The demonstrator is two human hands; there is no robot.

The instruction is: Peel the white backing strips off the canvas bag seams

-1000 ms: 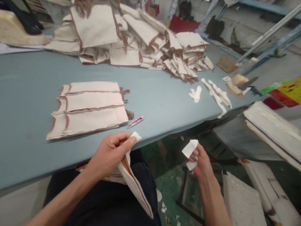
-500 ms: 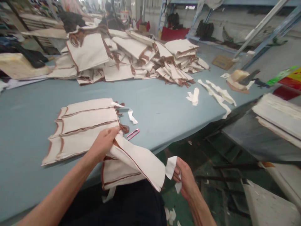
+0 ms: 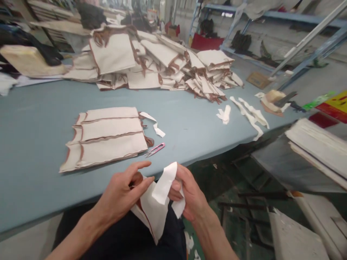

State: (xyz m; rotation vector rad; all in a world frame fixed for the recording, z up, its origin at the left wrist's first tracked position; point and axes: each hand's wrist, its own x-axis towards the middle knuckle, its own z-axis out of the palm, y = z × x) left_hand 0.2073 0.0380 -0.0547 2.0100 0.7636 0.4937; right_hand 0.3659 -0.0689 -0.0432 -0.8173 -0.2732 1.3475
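Observation:
My left hand (image 3: 123, 195) is over my lap, thumb and index finger stretched apart, other fingers curled on a cream cloth piece with brown edging (image 3: 155, 211). The cloth hangs down to a corner, and its upper part is partly hidden by the thumb. Close beside it, my right hand (image 3: 189, 195) pinches a white fabric strip (image 3: 166, 182), which loops over the fingers and overlaps the cloth. On the table lie several stacked cream cloth pieces (image 3: 112, 131) with brown edges and cords. Pink-handled thread snips (image 3: 157, 148) rest by their right side.
A large heap of cream cloth pieces (image 3: 114, 54) covers the back of the blue table (image 3: 189, 124). White scraps (image 3: 224, 115) and long strips (image 3: 248, 115) lie to the right. A stack of pale material (image 3: 320, 144) stands beyond the table's right edge.
My left hand has drawn the cloth piece off the table's edge toward my lap. My right hand has come leftward with the white strip, close to my left hand.

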